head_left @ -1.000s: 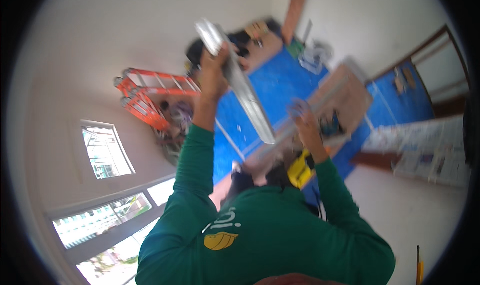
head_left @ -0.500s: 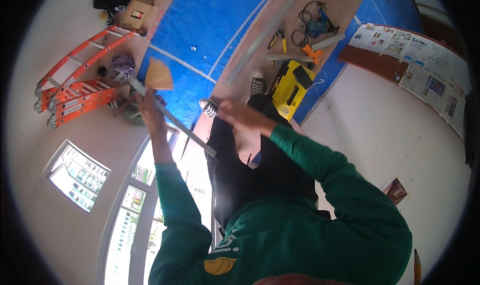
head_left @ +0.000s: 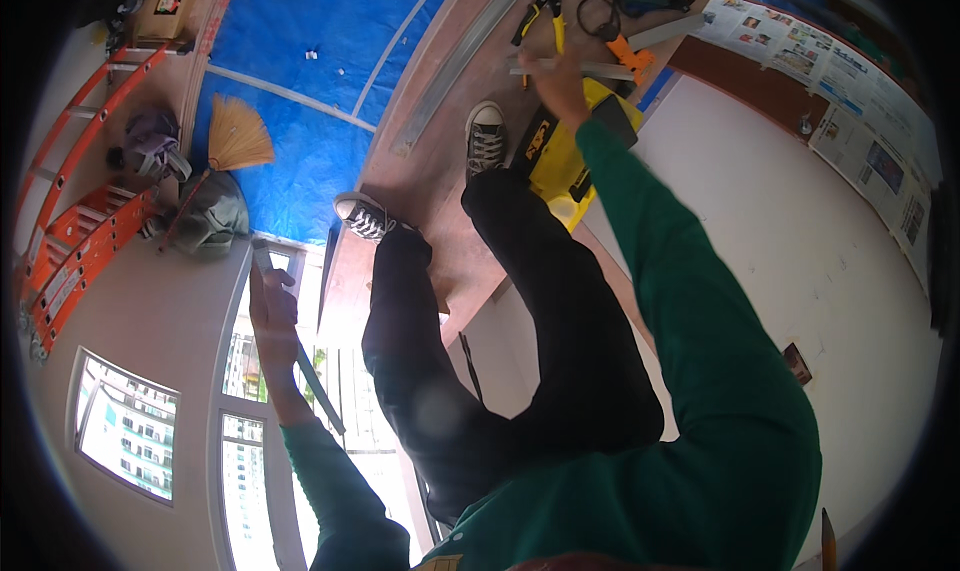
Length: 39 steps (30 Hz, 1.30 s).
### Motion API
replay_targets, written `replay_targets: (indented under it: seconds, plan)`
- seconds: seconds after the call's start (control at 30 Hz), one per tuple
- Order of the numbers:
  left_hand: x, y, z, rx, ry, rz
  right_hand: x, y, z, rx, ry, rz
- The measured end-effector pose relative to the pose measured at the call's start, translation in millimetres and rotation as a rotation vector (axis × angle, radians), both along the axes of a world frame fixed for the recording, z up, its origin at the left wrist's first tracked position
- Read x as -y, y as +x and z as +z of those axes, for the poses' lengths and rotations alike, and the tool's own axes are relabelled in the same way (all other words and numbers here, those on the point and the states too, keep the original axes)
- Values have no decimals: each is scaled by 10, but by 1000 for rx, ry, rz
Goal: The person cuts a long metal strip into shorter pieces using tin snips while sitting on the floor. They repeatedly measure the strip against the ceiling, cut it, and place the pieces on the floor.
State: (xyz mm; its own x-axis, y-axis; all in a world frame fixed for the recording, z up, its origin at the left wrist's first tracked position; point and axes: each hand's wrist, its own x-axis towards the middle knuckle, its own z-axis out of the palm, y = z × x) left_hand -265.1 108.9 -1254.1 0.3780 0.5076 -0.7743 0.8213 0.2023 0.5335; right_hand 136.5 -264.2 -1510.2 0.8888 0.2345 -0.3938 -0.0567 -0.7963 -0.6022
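**Two metal strips, one in each hand**

At far left an orange ladder (head_left: 75, 211) lies along the wall, with one straw broom (head_left: 232, 139) and a heap of grey-green cloth (head_left: 205, 216) beside it on the blue tarp (head_left: 300, 81). Next comes the left hand (head_left: 272, 316), closed around a slim grey metal strip (head_left: 300, 356) that slants down past the wrist. It looks thin and light, stiff along its length but likely to whip or bend if held only at one end; its edges may be sharp, so a hold near the middle with the palm on the flat face seems safest. Two dark canvas sneakers (head_left: 486, 136) stand on the brown board (head_left: 430, 221). Further right, the right hand (head_left: 558, 76) reaches to a second pale strip (head_left: 585, 68) above one yellow tool case (head_left: 560, 156); whether its fingers have closed I cannot tell. Newspaper sheets (head_left: 850, 91) line the far right.
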Motion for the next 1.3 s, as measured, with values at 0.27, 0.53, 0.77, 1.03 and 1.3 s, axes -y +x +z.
replay_targets:
  seconds: [0.27,0.53,0.77,1.03,1.3]
  plan:
    - [118,463,-623,-55,-13,-283,-1,1341,-1615,-249,-398,249]
    - [35,861,-718,138,-137,-192,182,1647,-1693,-444,-274,-235]
    - [-107,1050,67,70,252,-307,244,851,-121,-727,126,-513]
    - [-321,1270,2022,134,419,-482,-383,-1461,3672,-901,628,-4]
    - [-333,1328,4137,286,641,-535,-1058,-1673,5879,-577,584,578]
